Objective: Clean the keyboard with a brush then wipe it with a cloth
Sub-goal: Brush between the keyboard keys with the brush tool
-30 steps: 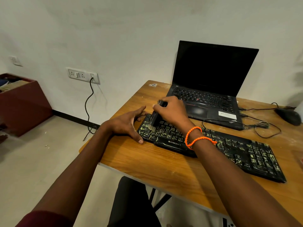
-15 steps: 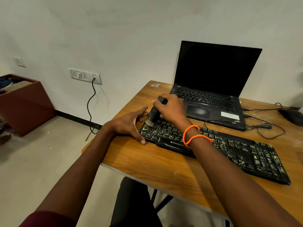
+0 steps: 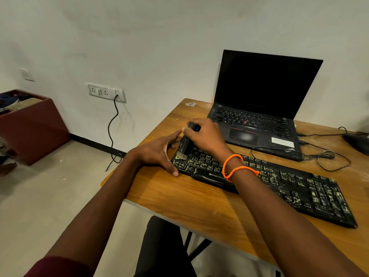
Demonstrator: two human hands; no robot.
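Note:
A black keyboard with dusty, pale-streaked keys lies slantwise on the wooden table. My right hand, with orange bands at the wrist, grips a small black brush upright, its pale bristles down on the keys at the keyboard's far left end. My left hand lies spread against that left end, thumb along the front edge and fingers straight behind the corner. No cloth is in view.
An open black laptop stands behind the keyboard, with cables and a dark mouse to its right. A wall socket with a hanging cord and a maroon box are at the left. A dark chair sits below the table's edge.
The brush has shifted slightly left along the keyboard's left end. My left hand has stayed braced at that end. The camera view has drifted a little.

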